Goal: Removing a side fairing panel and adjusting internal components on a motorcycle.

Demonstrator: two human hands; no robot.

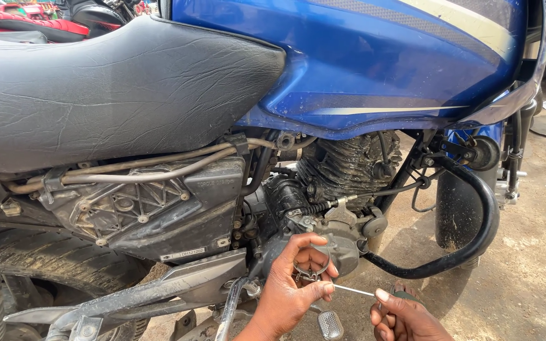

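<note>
below the engine [342, 170], the left hand [295, 284] is pinching a thin wire [353, 290] beside the engine cover [339, 237], while the right hand [406, 316] is gripping its other end; wire not yet attached.

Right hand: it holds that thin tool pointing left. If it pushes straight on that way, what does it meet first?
The right hand aims the thin metal tool at the left hand, whose fingertips already pinch its tip. So it likely meets those fingertips first, then the engine cover; depth is unclear.
</note>
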